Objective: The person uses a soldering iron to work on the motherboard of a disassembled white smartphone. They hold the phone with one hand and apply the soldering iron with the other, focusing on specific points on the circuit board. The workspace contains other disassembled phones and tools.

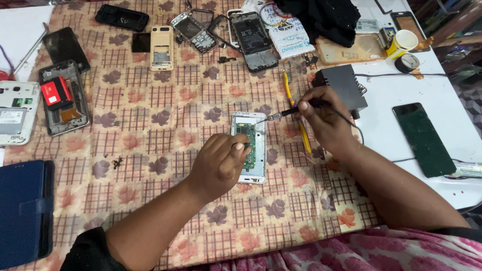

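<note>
- Opened white phone (pixel 249 146) lying face down mid-cloth, green circuit board exposed; used as landmark below.
- Left hand (pixel 220 163) resting on phone's left edge, fingers curled together, tips pressed on the board; anything pinched between them hard to make out.
- Right hand (pixel 321 118) just right of phone, fingers clamped round black soldering iron (pixel 293 110), tip touching phone's top right corner.
- Yellow-handled tool (pixel 296 113) lying on cloth right of phone, partly hidden under right hand.
- Black box unit (pixel 344 88) up and right of phone, cable running from it.
- White plastic packet (pixel 283 32) with blue and red print far above phone, top hidden under black cloth bundle (pixel 321 17).
- Red rectangular label (pixel 55 93) on grey open phone (pixel 63 100) far left of landmark.
- White phone back (pixel 15 118) with pale sticker further left, cut off by frame edge.
- Yellow and white cup (pixel 401 42) and tape roll (pixel 407 62) far up-right of phone.
- Dark glass panel (pixel 424 138) well right of phone on white table (pixel 381 115).
- Blue case (pixel 25 211) far lower left, cut off at frame edge.
- Small dark screws (pixel 118 162) left of phone, too small to tell apart.
</note>
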